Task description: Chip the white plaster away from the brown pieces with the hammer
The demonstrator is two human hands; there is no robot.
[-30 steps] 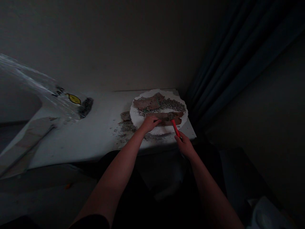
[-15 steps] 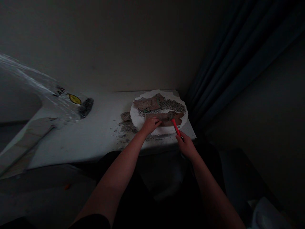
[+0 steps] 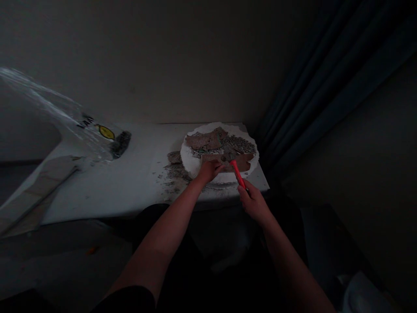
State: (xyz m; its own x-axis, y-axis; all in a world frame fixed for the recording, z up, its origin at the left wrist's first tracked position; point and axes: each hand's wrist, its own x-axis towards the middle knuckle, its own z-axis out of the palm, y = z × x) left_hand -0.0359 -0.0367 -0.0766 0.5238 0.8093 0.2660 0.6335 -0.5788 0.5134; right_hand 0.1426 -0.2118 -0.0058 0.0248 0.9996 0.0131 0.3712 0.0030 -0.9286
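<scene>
Right hand [image 3: 254, 201] closed around the lower end of a red-handled hammer with a dull grey head [image 3: 236, 171]; handle slants up and to the left, out of the fist. Head view, sole camera, dim light: hammer head lies over the middle of a long, flat, brown, rough-textured strip with a notched right end [image 3: 239, 163]; whether metal touches strip or hangs just above it, cannot tell. Left hand [image 3: 208, 171] is at the left part of this strip, palm down, fingers bent toward the hammer head; pinching or merely pressing, cannot tell. Small, round, greyish lump [image 3: 223, 158] noted between left fingertips and hammer head. Strip lies across the near half of a white, round board with a ragged edge [image 3: 187, 165]. Far half of same board: a second brown, rough-textured, broken-edged slab [image 3: 202, 141], with a heap of small grey stone-like bits [image 3: 243, 144] to its right. Board sits at the right end of a long white table [image 3: 114, 187]. Left of board, on the table: a brownish rounded chunk [image 3: 174, 157] and scattered grey crumbs. Farther left: a clear plastic bag with a yellow oval print [image 3: 70, 115], dark material at its bottom end.
</scene>
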